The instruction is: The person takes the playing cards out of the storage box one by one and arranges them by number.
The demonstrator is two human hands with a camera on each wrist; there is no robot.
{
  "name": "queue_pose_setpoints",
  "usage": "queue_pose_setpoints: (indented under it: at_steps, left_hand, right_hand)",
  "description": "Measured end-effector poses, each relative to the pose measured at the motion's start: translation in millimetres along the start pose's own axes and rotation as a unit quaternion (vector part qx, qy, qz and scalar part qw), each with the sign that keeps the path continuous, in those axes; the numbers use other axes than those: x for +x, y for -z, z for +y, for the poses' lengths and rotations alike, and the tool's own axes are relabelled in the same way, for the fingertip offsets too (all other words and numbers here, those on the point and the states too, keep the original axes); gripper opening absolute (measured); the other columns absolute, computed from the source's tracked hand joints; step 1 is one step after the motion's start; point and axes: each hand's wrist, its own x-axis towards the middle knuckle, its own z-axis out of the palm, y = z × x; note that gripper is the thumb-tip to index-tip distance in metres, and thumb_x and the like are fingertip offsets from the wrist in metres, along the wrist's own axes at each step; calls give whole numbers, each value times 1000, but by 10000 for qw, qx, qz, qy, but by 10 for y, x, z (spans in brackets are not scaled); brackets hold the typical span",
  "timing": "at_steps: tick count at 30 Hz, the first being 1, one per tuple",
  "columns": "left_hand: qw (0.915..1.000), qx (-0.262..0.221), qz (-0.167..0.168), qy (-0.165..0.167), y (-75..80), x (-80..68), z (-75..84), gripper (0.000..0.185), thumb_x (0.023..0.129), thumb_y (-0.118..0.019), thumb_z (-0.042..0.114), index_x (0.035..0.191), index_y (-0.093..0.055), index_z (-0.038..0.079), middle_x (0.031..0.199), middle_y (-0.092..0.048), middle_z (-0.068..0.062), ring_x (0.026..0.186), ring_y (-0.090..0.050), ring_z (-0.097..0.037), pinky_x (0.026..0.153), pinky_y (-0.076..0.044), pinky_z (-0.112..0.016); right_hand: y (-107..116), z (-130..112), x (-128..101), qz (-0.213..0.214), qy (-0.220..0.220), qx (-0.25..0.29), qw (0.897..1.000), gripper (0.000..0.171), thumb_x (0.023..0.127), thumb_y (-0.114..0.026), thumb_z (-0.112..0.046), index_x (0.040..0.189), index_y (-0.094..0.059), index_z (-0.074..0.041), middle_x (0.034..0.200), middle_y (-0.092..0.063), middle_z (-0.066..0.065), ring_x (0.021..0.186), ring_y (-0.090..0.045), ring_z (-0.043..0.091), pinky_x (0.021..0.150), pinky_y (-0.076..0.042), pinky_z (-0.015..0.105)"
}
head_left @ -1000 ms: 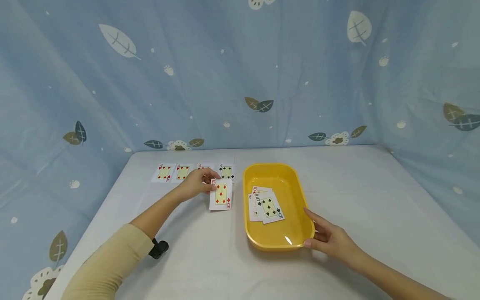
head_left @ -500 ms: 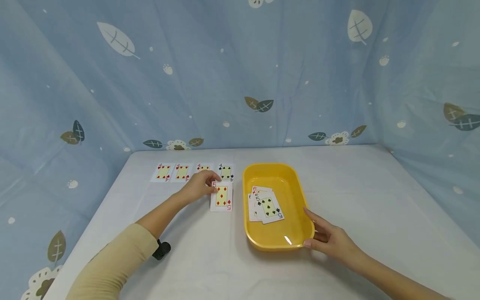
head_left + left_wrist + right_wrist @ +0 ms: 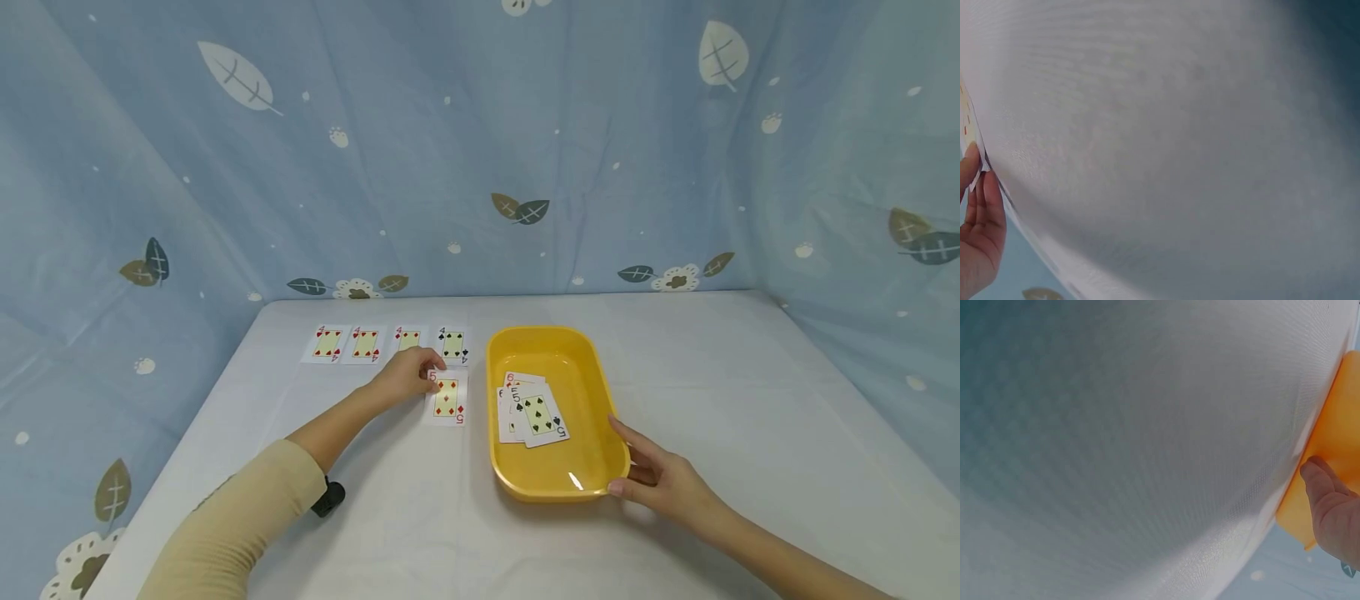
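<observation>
Here we set the five of diamonds [image 3: 447,397] flat on the worktop [image 3: 750,400], just in front of the row of fours [image 3: 389,342] and below the black four at its right end. Our left hand [image 3: 405,379] pinches the card at its upper left corner, fingers curled on it. To do this well, we judge it best to press the thin card flat, square it with the row, and lift the fingers straight off so it does not slide on the smooth cloth.

Our right hand [image 3: 663,479] rests on the near right corner of the tray [image 3: 611,442], fingers relaxed along its rim, steadying it. The tray is yellow, glossy plastic, rounded at the corners, with a loose fan of cards [image 3: 528,410] inside. The cards are stiff, slick and rectangular; the worktop is covered in a fine matte white weave.
</observation>
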Motion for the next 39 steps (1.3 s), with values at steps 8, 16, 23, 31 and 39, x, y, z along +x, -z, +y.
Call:
queue_pose_setpoints:
  at_steps: [8, 16, 23, 31, 39]
  left_hand:
    - [9998, 40, -203, -37, 25, -14, -13, 26, 77, -76, 4, 101, -65, 3, 81, -55, -5, 74, -49, -16, 66, -42, -26]
    - [9984, 361, -427, -8, 71, -13, 37, 26, 77, -77, 8, 100, -66, 4, 84, -59, -5, 78, -51, -17, 71, -44, -29]
    - [9984, 362, -427, 2, 63, -10, 29, 27, 75, -79, 8, 98, -66, 3, 87, -61, -7, 80, -53, -18, 74, -46, -32]
    - [9976, 595, -353, -19, 76, -21, 141, 34, 75, -77, 8, 107, -66, 6, 101, -60, -8, 89, -56, -20, 79, -48, -36]
    - [9977, 501, 116, -440, 104, -1, 297, 38, 79, -76, 11, 114, -63, 6, 102, -62, -8, 93, -57, -21, 83, -50, -35]
  right_hand:
    - [0, -1, 0, -26, 23, 2, 10000, 76, 84, -71, -15, 145, -30, 3, 134, -38, 40, 104, -61, 41, 77, -55, 28]
    - [-1, -3, 5, -28, 63, -49, 10000, 75, 84, -71, -15, 145, -29, 3, 132, -40, 41, 102, -61, 40, 76, -55, 29]
    - [0, 1, 5, -50, -11, -28, 10000, 75, 85, -70, -15, 145, -29, 2, 134, -37, 41, 103, -61, 40, 77, -55, 29]
    - [5, 1, -3, -140, -108, 98, 9998, 76, 85, -70, -17, 146, -28, 2, 135, -36, 41, 105, -60, 41, 78, -55, 29]
    - [14, 7, -2, -168, -127, 110, 9997, 77, 85, -70, -17, 147, -26, 0, 137, -34, 40, 106, -60, 41, 78, -55, 29]
